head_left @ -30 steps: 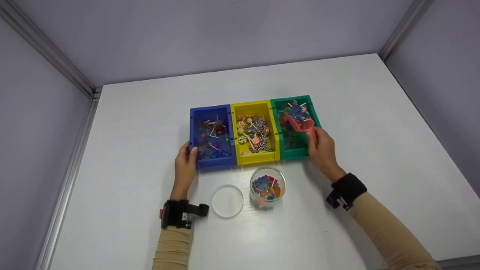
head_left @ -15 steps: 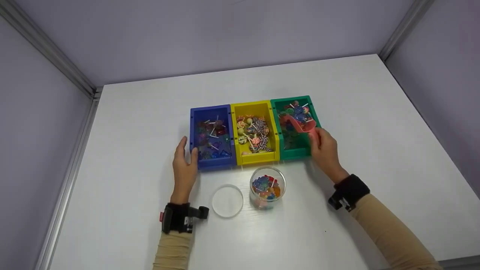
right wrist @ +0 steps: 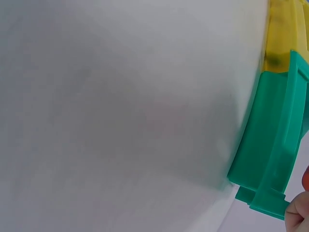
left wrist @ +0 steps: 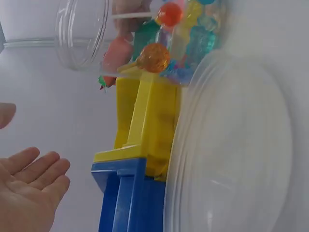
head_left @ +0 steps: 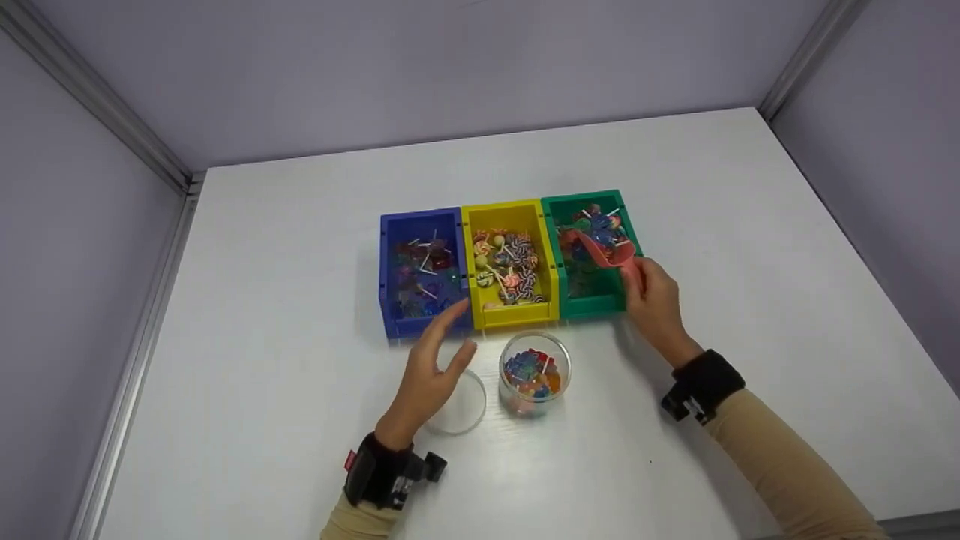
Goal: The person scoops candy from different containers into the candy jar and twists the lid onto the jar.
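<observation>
A: What's the left hand [head_left: 425, 382] doing?
B: It's hovering near the clear lid [head_left: 466, 406], thumb and fingers apart.
A: Further right?
B: The candy jar [head_left: 526, 407] is standing on the counter [head_left: 600, 465]; the right hand [head_left: 656, 304] is gripping the pink scoop [head_left: 611, 254] at the green bin [head_left: 595, 306].

Right wrist cam: white table [right wrist: 120, 96] fills most of the view, 6 round through 9 to 12 o'clock. Green bin [right wrist: 263, 128] between 3 and 4, cropped by the edge. Yellow bin [right wrist: 280, 36] at 2, butted against the green one, also cropped. Bit of right hand [right wrist: 298, 213] at 4, at the green bin's corner; contact unclear. Red piece [right wrist: 306, 179] at the hand's 12, mostly cut off.
</observation>
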Motion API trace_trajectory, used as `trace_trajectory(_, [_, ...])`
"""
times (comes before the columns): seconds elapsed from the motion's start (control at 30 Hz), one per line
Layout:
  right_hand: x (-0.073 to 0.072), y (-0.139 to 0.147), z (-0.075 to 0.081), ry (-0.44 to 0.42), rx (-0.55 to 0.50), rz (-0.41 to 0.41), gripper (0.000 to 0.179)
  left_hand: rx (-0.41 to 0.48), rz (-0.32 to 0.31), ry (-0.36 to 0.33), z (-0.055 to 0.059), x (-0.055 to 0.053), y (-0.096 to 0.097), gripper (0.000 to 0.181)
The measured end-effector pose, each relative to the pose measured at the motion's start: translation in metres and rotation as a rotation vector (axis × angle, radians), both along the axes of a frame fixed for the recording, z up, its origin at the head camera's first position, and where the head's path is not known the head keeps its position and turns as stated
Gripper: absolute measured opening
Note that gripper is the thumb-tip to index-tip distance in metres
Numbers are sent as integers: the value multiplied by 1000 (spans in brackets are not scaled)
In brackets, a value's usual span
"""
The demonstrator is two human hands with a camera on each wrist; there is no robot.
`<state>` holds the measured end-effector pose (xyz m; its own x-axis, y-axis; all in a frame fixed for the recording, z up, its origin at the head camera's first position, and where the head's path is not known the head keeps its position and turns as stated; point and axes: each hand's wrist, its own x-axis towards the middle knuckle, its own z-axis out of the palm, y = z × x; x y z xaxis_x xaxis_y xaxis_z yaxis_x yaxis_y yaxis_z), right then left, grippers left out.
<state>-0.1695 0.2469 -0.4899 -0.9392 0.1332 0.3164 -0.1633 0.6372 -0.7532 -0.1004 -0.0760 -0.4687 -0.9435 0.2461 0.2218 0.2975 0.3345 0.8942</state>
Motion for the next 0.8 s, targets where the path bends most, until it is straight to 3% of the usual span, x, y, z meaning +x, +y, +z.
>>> trace_trajectory(0.13, [-1,2,-1,7,-2,10,27,43,-159,-82,-5,7,11,68])
trace_trajectory(0.27, [-1,4,0,39,14,25,25,12,-248,-172,-7,9,22,92])
trace_trajectory(0.5, [0,9,0,70,30,64,22,-35,-268,-236,-10,11,35,101])
trace_trajectory(0.8, [-1,16,1,108,16,85,21,-10,-270,-200,-17,11,39,94])
